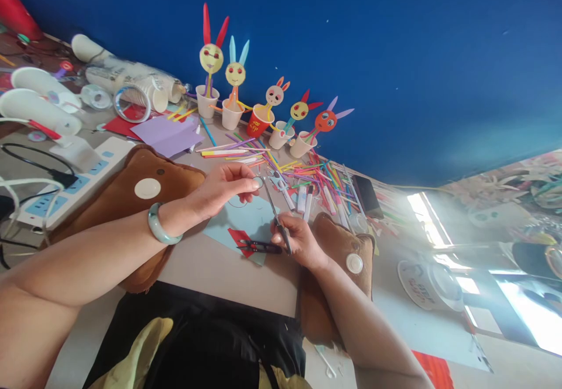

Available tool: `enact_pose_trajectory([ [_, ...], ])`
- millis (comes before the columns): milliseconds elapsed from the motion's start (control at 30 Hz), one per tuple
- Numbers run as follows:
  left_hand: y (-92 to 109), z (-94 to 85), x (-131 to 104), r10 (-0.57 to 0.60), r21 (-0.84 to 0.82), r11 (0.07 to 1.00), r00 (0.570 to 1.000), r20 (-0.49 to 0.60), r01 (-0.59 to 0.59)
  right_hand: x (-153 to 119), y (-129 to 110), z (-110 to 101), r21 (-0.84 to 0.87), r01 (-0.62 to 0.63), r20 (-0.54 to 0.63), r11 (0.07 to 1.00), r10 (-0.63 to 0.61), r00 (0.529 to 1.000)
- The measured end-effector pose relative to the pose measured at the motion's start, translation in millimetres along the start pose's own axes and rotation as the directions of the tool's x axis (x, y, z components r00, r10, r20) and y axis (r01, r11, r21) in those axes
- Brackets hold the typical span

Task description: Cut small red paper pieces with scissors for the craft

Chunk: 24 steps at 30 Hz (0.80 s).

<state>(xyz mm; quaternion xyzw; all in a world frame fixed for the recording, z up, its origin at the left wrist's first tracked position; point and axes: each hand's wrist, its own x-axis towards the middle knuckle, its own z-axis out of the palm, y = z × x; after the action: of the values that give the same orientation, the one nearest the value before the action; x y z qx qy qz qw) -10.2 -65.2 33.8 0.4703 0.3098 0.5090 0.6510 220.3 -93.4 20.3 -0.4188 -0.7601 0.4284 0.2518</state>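
Between the thumb and finger of my left hand is a small pale round paper piece, held over the table. My right hand grips a pair of scissors by the handles, the blades pointing up toward that piece. Whether the blades touch it I cannot tell. Below lies a light blue paper sheet with a round outline drawn on it. A red paper scrap rests on the sheet, and black thread snips lie across the scrap.
Several paper rabbit figures stand in cups along the blue wall. Coloured sticks and markers are scattered before them. Brown cushions lie under my forearms. A power strip is left; a paper bowl is right.
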Motion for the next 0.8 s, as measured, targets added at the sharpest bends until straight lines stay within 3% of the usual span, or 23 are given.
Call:
enact_pose_trajectory([
  [367, 2.3, 0.8, -1.0, -0.014, 0.035, 0.999, 0.999, -0.037, 0.015, -0.1, -2.8, -0.4, -0.012, -0.006, -0.004, 1.0, 0.006, 1.0],
  [800, 4.4, 4.1, -3.4, -0.03, 0.036, 0.999, 1.0, 0.01, 0.029, -0.4, -2.2, -0.9, 0.023, 0.017, 0.015, 1.0, -0.017, 1.0],
])
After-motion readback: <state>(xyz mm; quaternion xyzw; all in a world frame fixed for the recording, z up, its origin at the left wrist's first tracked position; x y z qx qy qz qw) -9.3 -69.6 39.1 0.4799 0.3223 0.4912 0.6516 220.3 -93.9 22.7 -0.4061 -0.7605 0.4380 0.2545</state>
